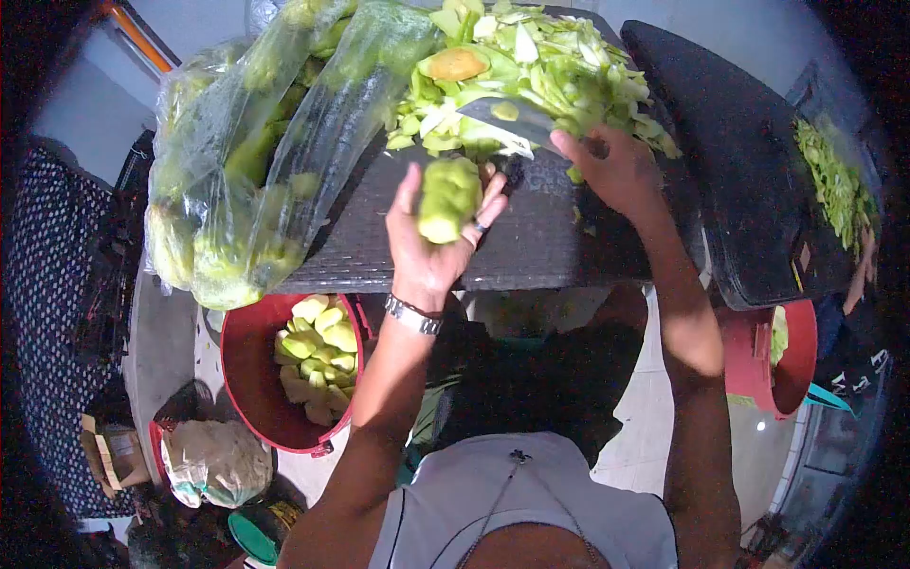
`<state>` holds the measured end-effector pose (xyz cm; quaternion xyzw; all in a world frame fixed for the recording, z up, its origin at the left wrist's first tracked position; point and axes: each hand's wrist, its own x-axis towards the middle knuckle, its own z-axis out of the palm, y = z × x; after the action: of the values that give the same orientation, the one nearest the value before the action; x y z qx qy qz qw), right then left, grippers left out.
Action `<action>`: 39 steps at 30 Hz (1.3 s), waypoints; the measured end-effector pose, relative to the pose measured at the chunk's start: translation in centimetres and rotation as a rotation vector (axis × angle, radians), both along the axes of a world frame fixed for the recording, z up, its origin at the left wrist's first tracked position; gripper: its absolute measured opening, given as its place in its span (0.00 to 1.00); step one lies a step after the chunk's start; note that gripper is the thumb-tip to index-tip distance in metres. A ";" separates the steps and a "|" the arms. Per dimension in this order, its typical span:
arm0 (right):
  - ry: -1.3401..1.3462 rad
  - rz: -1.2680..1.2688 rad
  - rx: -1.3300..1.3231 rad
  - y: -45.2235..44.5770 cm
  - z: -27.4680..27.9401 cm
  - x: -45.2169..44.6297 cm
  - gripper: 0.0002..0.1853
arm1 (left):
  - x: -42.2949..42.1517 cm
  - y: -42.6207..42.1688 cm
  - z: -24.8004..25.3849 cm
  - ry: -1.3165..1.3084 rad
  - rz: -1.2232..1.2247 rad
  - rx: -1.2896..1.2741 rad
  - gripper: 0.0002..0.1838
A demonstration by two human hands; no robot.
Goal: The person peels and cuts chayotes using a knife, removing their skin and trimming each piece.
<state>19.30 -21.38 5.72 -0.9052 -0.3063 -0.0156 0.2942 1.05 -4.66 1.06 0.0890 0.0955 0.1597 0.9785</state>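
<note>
My left hand (pixel 438 237) is closed around a lumpy, light green fruit (pixel 449 197), held upright above the near part of the dark table. Its exact kind is hard to tell because it is slightly blurred. In my right hand (pixel 611 169) is a knife (pixel 512 121), its blade pointing left above the fruit, with a small green piece on it. Blade and fruit appear apart. Behind the knife lies a large heap of green peelings (pixel 559 71), with one orange-tinted piece (pixel 453 64) on it.
A clear plastic bag (pixel 313 142) of green fruit hangs over the table's left edge. Below it, a red bucket (pixel 242 370) holds pale, peeled pieces. Another red bucket (pixel 796 356) stands at right, beside a second dark table (pixel 749 171) with peelings and part of another person's hand (pixel 861 270).
</note>
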 end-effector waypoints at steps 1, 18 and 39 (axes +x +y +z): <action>-0.010 -0.012 0.049 -0.2 -0.3 0.0 0.38 | 0.0 0.4 -1.0 -0.037 -0.047 0.019 0.27; -0.639 0.086 -0.170 -3.0 -0.4 -3.3 0.29 | 0.2 -3.8 1.5 0.217 -0.275 0.315 0.23; -0.615 0.006 -0.042 -6.8 0.9 -5.7 0.29 | 1.2 -1.5 2.0 0.097 -0.260 0.474 0.26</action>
<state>13.60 -28.15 6.57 -0.8630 -0.3841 -0.2814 0.1690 2.21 -6.16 3.09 0.3346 0.0901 0.0463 0.9369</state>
